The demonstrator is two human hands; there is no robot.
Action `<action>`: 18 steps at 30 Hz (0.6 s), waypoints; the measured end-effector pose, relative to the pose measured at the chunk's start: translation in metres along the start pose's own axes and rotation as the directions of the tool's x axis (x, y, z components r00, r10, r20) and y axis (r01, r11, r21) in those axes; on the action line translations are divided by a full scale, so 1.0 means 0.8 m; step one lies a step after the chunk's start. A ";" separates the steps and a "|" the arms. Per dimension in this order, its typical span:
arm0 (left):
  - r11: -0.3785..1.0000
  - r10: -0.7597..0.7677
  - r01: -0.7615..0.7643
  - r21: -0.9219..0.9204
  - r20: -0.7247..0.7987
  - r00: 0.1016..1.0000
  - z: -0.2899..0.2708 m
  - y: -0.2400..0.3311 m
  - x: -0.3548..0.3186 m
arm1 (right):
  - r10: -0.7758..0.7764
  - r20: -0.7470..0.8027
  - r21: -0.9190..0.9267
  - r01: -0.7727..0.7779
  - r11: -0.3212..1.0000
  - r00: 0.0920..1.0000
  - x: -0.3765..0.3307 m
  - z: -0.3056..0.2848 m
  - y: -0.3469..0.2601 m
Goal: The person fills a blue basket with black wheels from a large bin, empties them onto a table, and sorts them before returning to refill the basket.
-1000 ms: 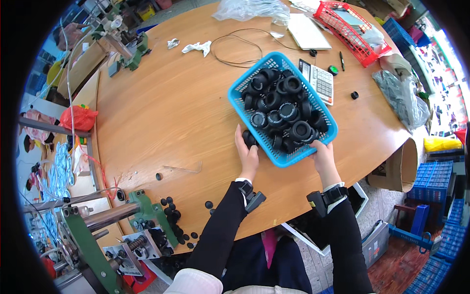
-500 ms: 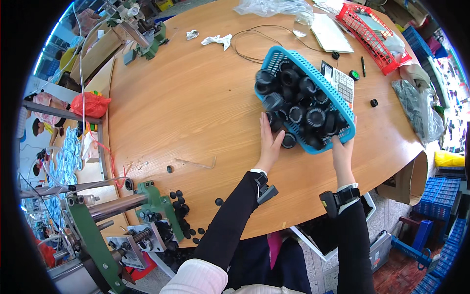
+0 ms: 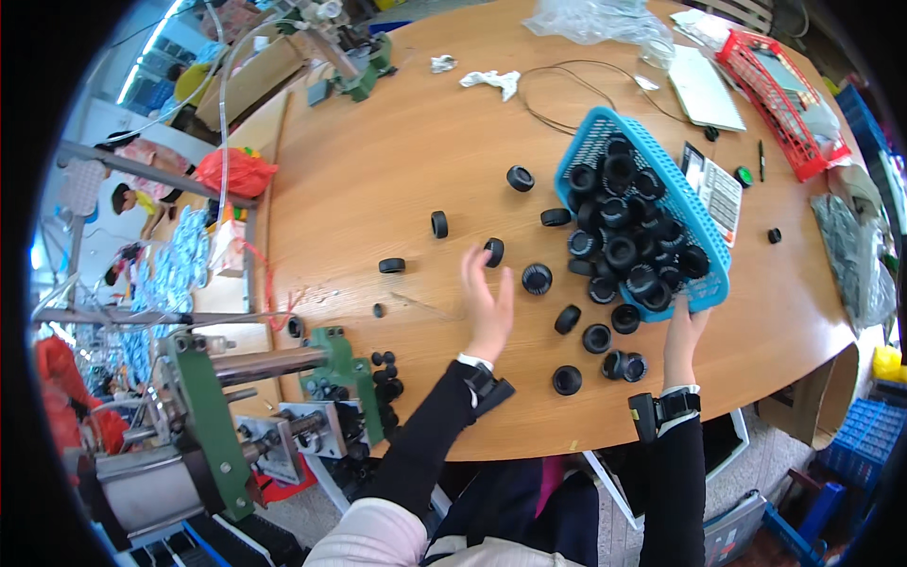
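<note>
Head view, looking down on a wide wooden surface (image 3: 359,180). The blue basket (image 3: 707,217) sits right of centre, tipped toward the person's left, its right wall riding high. Black tyre-like rings (image 3: 614,213) heap inside it and spill past its lower left side; others lie loose across the middle of the surface, some flat, some standing on edge.

Right hand (image 3: 687,331) at the basket's near corner, holding it there — the fingers partly hidden by the rim. Left hand (image 3: 488,307) well apart from the basket, empty, thumb spread wide from the fingers. One ring stands just beyond its fingertips; contact, I cannot tell.

Right of the basket, close by: a calculator (image 3: 723,208). Farther off, a notebook (image 3: 707,90) and a red crate (image 3: 767,106). A thin wire (image 3: 539,109) curls behind the basket, near a crumpled white tissue (image 3: 491,81). Near left, a green-framed machine (image 3: 210,425) — small black discs (image 3: 385,373) clustered beside it.
</note>
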State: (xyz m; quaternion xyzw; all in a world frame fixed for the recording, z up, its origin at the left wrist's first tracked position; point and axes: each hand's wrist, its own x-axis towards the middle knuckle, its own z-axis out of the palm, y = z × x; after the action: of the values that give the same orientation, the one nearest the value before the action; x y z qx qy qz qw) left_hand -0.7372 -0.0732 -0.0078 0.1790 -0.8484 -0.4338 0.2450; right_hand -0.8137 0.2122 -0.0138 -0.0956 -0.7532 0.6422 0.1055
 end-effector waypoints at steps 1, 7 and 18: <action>0.991 0.020 -0.014 0.131 -0.041 0.999 -0.022 -0.004 0.013 | -0.037 -0.038 -0.014 0.036 0.999 0.999 -0.001 -0.001 -0.003; 0.650 -0.311 0.517 0.557 -0.427 0.849 -0.152 -0.123 0.085 | -0.100 0.047 -0.158 0.106 0.982 0.994 -0.022 -0.018 -0.029; 0.114 -0.197 0.442 0.890 -0.416 0.888 -0.400 -0.386 0.184 | 0.104 0.276 -0.774 0.157 0.614 0.955 -0.248 0.010 0.015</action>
State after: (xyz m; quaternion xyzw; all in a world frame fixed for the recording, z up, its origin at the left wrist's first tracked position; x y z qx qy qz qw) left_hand -0.6467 -0.5293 -0.0630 0.5121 -0.8384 0.1776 0.0575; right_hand -0.6254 0.1512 -0.0341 -0.0244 -0.9664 0.2507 -0.0510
